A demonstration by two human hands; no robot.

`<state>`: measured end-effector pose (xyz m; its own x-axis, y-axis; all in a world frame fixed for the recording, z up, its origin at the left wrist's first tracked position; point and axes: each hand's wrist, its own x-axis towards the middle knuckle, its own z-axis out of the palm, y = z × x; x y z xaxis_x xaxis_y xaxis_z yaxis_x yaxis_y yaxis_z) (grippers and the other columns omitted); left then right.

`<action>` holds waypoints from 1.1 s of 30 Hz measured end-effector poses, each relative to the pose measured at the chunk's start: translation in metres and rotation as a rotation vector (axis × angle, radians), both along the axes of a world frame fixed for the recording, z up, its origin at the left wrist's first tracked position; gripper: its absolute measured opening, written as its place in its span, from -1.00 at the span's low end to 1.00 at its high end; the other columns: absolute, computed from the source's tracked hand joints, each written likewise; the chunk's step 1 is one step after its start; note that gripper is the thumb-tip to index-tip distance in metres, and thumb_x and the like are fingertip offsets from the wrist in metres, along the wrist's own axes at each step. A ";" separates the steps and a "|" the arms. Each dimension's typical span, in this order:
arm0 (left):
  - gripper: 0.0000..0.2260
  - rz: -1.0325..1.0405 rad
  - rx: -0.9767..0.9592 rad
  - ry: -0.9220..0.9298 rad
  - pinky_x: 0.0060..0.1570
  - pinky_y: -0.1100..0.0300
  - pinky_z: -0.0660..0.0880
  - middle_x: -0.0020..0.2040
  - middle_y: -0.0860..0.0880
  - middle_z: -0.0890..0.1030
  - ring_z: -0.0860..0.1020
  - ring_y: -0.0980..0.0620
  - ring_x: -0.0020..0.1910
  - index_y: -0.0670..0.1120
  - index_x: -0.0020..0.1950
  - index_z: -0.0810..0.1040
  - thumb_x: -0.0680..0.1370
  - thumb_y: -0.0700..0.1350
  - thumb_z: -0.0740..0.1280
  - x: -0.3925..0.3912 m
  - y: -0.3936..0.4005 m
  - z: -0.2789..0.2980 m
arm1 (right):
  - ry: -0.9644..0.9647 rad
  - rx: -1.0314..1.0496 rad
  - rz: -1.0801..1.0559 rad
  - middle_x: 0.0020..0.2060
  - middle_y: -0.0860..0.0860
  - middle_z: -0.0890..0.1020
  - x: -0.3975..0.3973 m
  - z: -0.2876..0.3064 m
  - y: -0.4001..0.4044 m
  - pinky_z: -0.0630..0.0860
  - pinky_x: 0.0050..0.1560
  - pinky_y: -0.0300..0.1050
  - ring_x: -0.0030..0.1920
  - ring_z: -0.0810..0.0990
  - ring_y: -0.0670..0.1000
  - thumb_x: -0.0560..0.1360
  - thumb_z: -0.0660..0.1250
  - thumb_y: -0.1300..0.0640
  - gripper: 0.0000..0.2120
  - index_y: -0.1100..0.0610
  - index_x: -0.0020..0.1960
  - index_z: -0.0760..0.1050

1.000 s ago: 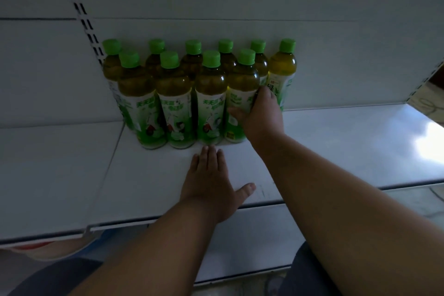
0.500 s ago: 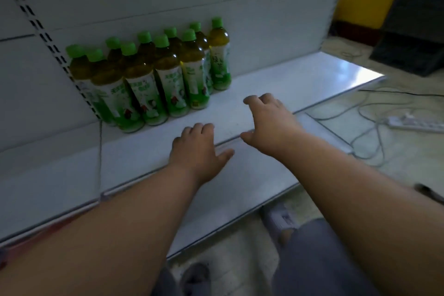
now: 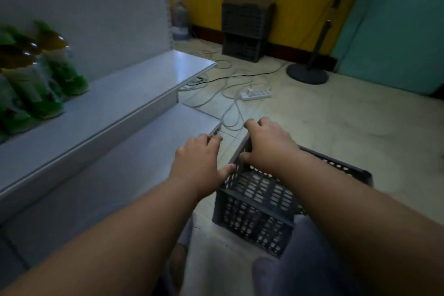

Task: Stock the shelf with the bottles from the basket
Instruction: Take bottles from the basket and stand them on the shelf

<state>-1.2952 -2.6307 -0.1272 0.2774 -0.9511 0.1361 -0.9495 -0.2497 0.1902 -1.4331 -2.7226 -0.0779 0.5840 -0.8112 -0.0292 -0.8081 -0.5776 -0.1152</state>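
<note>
Both bare forearms stretched forward and down from the bottom corners, converging toward the middle. Left hand (image 3: 200,163) palm down, fingers loosely curled, thumb out to the right, holding nothing. Right hand (image 3: 269,145) slightly ahead, knuckles up, fingers bent downward, thumb tucked toward the left. Hands close together, not touching. Grip of the right hand unclear.

Dim room, motion-blurred left edge

Green-capped bottles (image 3: 36,74) stand on shelf (image 3: 134,84); grey basket (image 3: 262,202) on floor.
</note>
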 end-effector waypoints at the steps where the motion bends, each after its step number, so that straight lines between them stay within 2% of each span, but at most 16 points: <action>1: -0.36 -0.035 0.009 0.015 0.22 -0.05 0.39 0.36 -0.02 0.42 0.39 -0.08 0.30 0.07 0.49 0.26 0.50 0.35 0.23 -0.010 -0.012 -0.008 | -0.008 0.011 -0.033 0.19 0.08 0.42 -0.012 -0.008 -0.010 0.45 0.13 0.06 0.22 0.43 0.16 0.43 0.42 -0.11 -0.45 0.01 0.33 0.32; 6: -0.31 -0.238 0.112 0.133 0.32 -0.01 0.36 0.40 0.01 0.40 0.36 -0.03 0.35 0.09 0.53 0.21 0.49 0.35 0.24 -0.059 -0.077 -0.064 | -0.128 0.138 -0.253 0.27 0.04 0.43 -0.075 -0.069 -0.061 0.48 0.22 0.10 0.27 0.43 0.10 0.40 0.45 -0.15 -0.35 -0.02 0.41 0.30; 11: -0.25 -0.346 0.250 0.148 0.42 -0.02 0.27 0.50 -0.02 0.31 0.27 -0.04 0.46 0.07 0.58 0.13 0.49 0.41 0.15 -0.114 -0.123 -0.135 | -0.147 0.313 -0.521 0.35 0.06 0.40 -0.145 -0.145 -0.107 0.50 0.21 0.05 0.29 0.46 0.10 0.43 0.46 -0.15 -0.33 0.01 0.44 0.31; 13: -0.20 -0.349 0.322 0.145 0.53 -0.01 0.07 0.61 -0.07 0.09 0.07 -0.06 0.57 0.04 0.61 0.00 0.50 0.43 0.11 -0.131 -0.136 -0.162 | -0.145 0.395 -0.621 0.36 0.08 0.40 -0.166 -0.179 -0.120 0.50 0.21 0.02 0.29 0.46 0.11 0.43 0.47 -0.16 -0.31 0.04 0.45 0.32; 15: -0.13 -0.349 0.427 0.121 0.54 0.04 -0.17 0.62 -0.08 -0.23 -0.21 -0.04 0.59 -0.02 0.62 -0.21 0.51 0.44 0.05 -0.138 -0.142 -0.189 | -0.161 0.488 -0.699 0.33 0.09 0.43 -0.179 -0.215 -0.129 0.49 0.15 -0.03 0.25 0.49 0.11 0.42 0.47 -0.17 -0.32 0.07 0.42 0.34; 17: -0.08 -0.369 0.483 0.063 0.53 0.03 -0.25 0.57 -0.11 -0.39 -0.37 -0.02 0.54 -0.08 0.57 -0.37 0.49 0.47 -0.06 -0.138 -0.140 -0.206 | -0.211 0.584 -0.769 0.31 0.09 0.47 -0.184 -0.252 -0.131 0.48 0.08 -0.08 0.23 0.52 0.12 0.41 0.49 -0.17 -0.31 0.10 0.41 0.35; 19: -0.08 -0.373 0.493 0.027 0.53 0.01 -0.26 0.54 -0.13 -0.44 -0.41 -0.03 0.52 -0.12 0.53 -0.45 0.48 0.48 -0.16 -0.137 -0.140 -0.217 | -0.235 0.671 -0.849 0.29 0.09 0.49 -0.183 -0.290 -0.136 0.50 0.08 -0.07 0.22 0.53 0.14 0.39 0.49 -0.19 -0.27 0.10 0.42 0.35; 23: -0.10 -0.395 0.473 0.011 0.54 -0.02 -0.23 0.52 -0.17 -0.45 -0.43 -0.07 0.52 -0.15 0.50 -0.49 0.49 0.46 -0.23 -0.136 -0.142 -0.222 | -0.169 0.762 -0.950 0.30 0.14 0.47 -0.181 -0.354 -0.159 0.55 0.14 0.09 0.21 0.53 0.19 0.35 0.49 -0.25 -0.20 0.14 0.41 0.32; 27: -0.11 -0.409 0.463 0.044 0.56 -0.05 -0.11 0.57 -0.19 -0.34 -0.36 -0.08 0.55 -0.18 0.56 -0.35 0.52 0.44 -0.19 -0.135 -0.142 -0.228 | 0.003 0.819 -1.046 0.49 0.17 0.24 -0.177 -0.400 -0.181 0.43 0.32 0.13 0.41 0.33 0.23 0.35 0.53 -0.19 0.00 0.19 0.56 0.09; 29: -0.11 -0.422 0.478 0.034 0.55 -0.08 -0.03 0.59 -0.21 -0.26 -0.29 -0.10 0.58 -0.21 0.58 -0.25 0.53 0.43 -0.17 -0.134 -0.142 -0.231 | 0.144 0.779 -1.000 0.50 0.20 0.16 -0.176 -0.417 -0.186 0.41 0.32 0.15 0.44 0.27 0.24 0.40 0.50 -0.13 -0.06 0.19 0.57 0.09; 31: -0.13 -0.432 0.469 0.033 0.54 -0.09 0.04 0.60 -0.22 -0.18 -0.21 -0.11 0.59 -0.22 0.60 -0.17 0.54 0.41 -0.16 -0.133 -0.142 -0.235 | 0.164 0.771 -1.011 0.45 0.21 0.24 -0.175 -0.425 -0.189 0.46 0.26 0.15 0.39 0.34 0.25 0.37 0.51 -0.11 -0.10 0.17 0.53 0.15; 33: -0.14 -0.446 0.456 0.048 0.53 -0.09 0.04 0.61 -0.22 -0.14 -0.18 -0.12 0.60 -0.22 0.60 -0.12 0.54 0.40 -0.13 -0.133 -0.141 -0.237 | 0.121 0.798 -1.023 0.39 0.23 0.33 -0.172 -0.424 -0.188 0.50 0.21 0.17 0.33 0.41 0.28 0.36 0.53 -0.06 -0.12 0.12 0.50 0.12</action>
<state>-1.4283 -2.7720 -0.3640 -0.1627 -0.9360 -0.3121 -0.9739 0.1017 0.2028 -1.6046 -2.9102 -0.5021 -0.3248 -0.6187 -0.7153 -0.8677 0.4959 -0.0349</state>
